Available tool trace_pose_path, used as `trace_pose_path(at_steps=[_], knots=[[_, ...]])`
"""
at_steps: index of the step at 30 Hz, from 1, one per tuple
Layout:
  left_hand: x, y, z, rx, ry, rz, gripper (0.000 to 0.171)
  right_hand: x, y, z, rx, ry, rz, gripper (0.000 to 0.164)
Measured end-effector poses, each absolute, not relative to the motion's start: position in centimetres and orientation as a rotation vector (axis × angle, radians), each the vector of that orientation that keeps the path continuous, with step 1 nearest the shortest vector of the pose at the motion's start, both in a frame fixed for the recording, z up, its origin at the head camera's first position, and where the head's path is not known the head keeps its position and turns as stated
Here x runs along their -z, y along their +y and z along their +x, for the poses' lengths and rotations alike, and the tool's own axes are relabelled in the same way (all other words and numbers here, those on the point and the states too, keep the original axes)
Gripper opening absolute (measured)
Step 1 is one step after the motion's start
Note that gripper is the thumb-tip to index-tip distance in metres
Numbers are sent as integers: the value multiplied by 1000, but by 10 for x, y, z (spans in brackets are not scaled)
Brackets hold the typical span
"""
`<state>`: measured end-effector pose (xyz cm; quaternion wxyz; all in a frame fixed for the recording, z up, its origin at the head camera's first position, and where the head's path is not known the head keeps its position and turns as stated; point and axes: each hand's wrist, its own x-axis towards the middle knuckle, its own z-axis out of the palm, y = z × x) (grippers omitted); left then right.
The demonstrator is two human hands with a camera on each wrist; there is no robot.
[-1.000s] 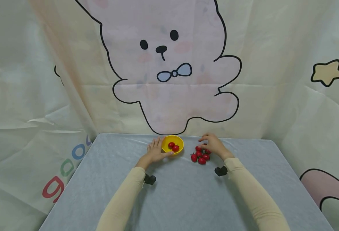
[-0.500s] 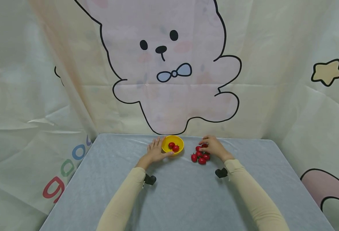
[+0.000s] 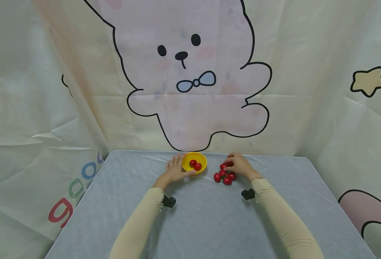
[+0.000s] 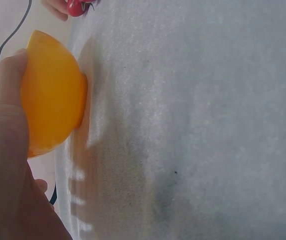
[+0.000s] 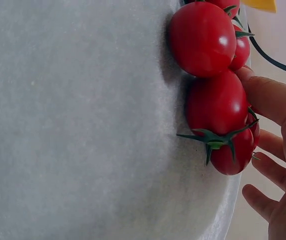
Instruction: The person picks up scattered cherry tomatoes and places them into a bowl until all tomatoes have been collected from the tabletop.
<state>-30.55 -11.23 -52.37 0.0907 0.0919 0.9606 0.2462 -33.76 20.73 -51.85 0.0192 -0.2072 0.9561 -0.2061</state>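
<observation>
In the head view a yellow bowl (image 3: 204, 166) stands near the table's far edge with two red cherry tomatoes (image 3: 197, 167) in it. My left hand (image 3: 175, 173) rests against the bowl's left side, fingers spread and thumb along the near rim. The left wrist view shows that thumb on the bowl wall (image 4: 53, 95). To the right lies a cluster of several cherry tomatoes (image 3: 227, 181) with green stems. My right hand (image 3: 241, 166) reaches over its back right part, thumb and curled fingers around a tomato that is mostly hidden. Other tomatoes (image 5: 217, 102) partly cover this grasp in the right wrist view.
A pale blue-grey cloth (image 3: 197, 223) covers the table. Behind it hangs a cream curtain (image 3: 284, 118) with a cartoon bear print, close to the bowl and tomatoes. Black heart-shaped pieces (image 3: 169, 201) sit at both wrists.
My right thumb and fingers have come closer together over the cluster, and the nearer tomatoes have shifted slightly. My left hand and the bowl stay in place.
</observation>
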Motion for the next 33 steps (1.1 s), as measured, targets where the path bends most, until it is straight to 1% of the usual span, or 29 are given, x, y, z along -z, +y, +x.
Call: trace_pose_path(at_steps=[6, 17, 25, 33], knots=[[524, -112, -306, -737, 2858, 279, 100, 516, 206, -338, 613, 2960, -624, 29], [525, -113, -307, -750, 2859, 281, 101, 500, 201, -339, 700, 2938, -542, 30], [526, -114, -307, -737, 2862, 277, 100, 486, 199, -342, 723, 2975, -610, 30], [525, -114, -308, -739, 2855, 281, 101, 472, 194, -344, 690, 2974, -601, 32]])
